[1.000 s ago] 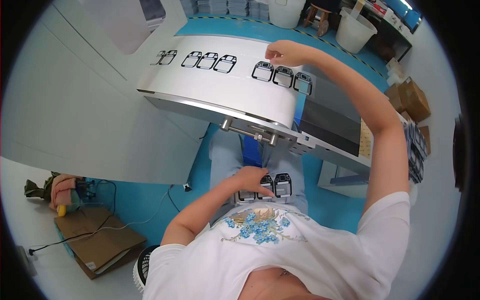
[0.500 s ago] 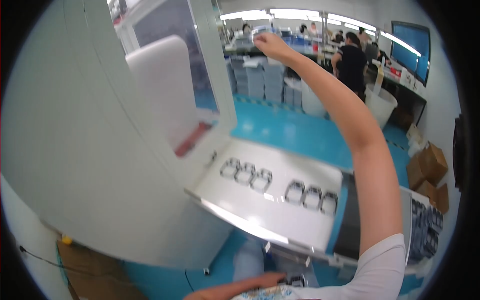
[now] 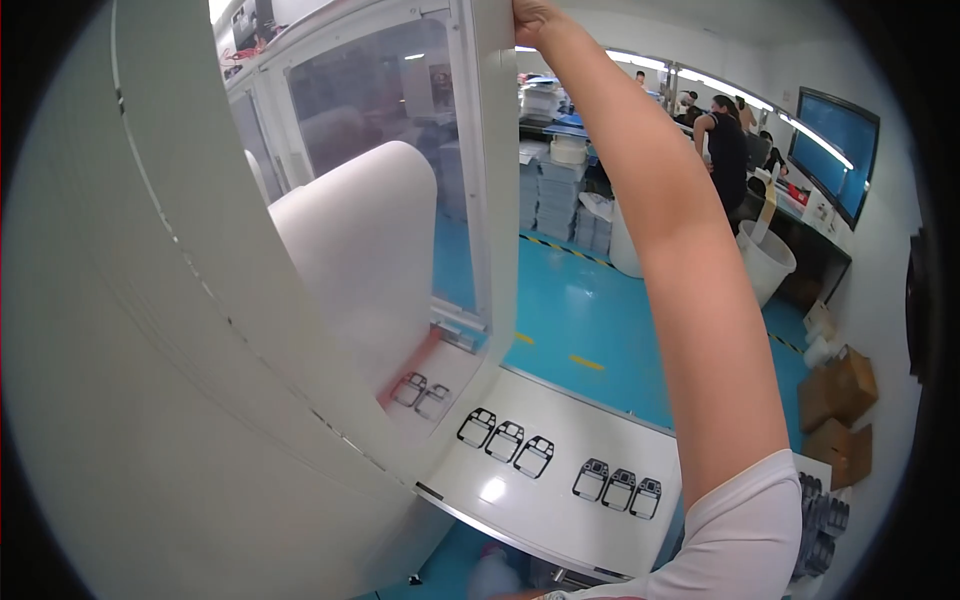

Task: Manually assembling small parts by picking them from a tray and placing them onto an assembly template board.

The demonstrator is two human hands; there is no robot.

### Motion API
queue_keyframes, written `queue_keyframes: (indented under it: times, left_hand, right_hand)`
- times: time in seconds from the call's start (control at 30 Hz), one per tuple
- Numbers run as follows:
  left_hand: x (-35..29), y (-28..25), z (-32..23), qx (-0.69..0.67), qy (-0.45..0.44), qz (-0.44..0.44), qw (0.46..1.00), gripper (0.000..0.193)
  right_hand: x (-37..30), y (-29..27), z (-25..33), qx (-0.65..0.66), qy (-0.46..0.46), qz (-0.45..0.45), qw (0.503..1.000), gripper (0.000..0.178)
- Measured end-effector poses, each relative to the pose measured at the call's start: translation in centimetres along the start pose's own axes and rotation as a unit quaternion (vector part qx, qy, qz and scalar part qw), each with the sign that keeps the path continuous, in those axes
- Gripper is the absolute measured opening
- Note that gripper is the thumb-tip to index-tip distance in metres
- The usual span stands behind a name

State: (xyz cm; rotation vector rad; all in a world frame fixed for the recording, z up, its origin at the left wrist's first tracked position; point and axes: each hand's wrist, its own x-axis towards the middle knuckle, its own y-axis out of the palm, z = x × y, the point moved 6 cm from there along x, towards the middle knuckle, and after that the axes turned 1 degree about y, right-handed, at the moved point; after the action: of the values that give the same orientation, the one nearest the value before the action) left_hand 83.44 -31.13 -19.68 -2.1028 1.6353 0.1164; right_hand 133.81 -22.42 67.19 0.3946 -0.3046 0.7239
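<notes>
My right arm stretches up across the view, and my right hand (image 3: pixel 535 22) is at the top edge, against the side of the tall white machine cabinet (image 3: pixel 492 180). Its fingers look curled; whatever they hold, if anything, is hidden. My left hand is out of view. Below, a white machine bed (image 3: pixel 545 515) carries two groups of flat black frames: one group (image 3: pixel 506 441) by the cabinet opening, another group (image 3: pixel 620 489) to the right. Inside the opening, more black frames (image 3: pixel 420 394) lie beside a red strip (image 3: pixel 410 366), under a large white curved cover (image 3: pixel 355 240).
A clear window (image 3: pixel 385 95) is set in the cabinet. Beyond lies a blue floor (image 3: pixel 590 310) with striped tape. Grey stacks (image 3: pixel 555 200), a white bin (image 3: pixel 765 262) and co-workers at benches stand farther back. Cardboard boxes (image 3: pixel 838 390) and dark stacked parts (image 3: pixel 820 525) are at right.
My right hand has risen to the cabinet's side at the top edge. The view has shifted, showing more of the cabinet's inside. My left hand, earlier low near my lap, has dropped out of view.
</notes>
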Motion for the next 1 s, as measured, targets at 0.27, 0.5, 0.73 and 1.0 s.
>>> queue_keyframes:
  times: [0.27,0.5,0.73,1.0]
  left_hand:
    - [-2.3,-6.5,-3.5,0.003,-0.012,0.005,1.000,0.067]
    - [-5.7,-5.2,-4.8,-0.052,-0.040,0.030,0.997,0.069]
    - [-12.7,8.3,-9.7,-0.137,-0.102,0.045,0.984,0.082]
    - [-13.4,6.8,-13.7,-0.131,-0.101,0.080,0.983,0.100]
  right_hand:
    - [0.9,-0.1,0.7,0.177,-0.047,0.028,0.983,0.025]
    - [-2.1,7.7,-1.5,0.095,-0.068,0.013,0.993,0.022]
    - [-8.9,7.6,-19.1,0.081,0.051,-0.085,0.992,0.019]
    - [-13.3,9.9,-19.9,-0.043,0.082,-0.112,0.989,0.015]
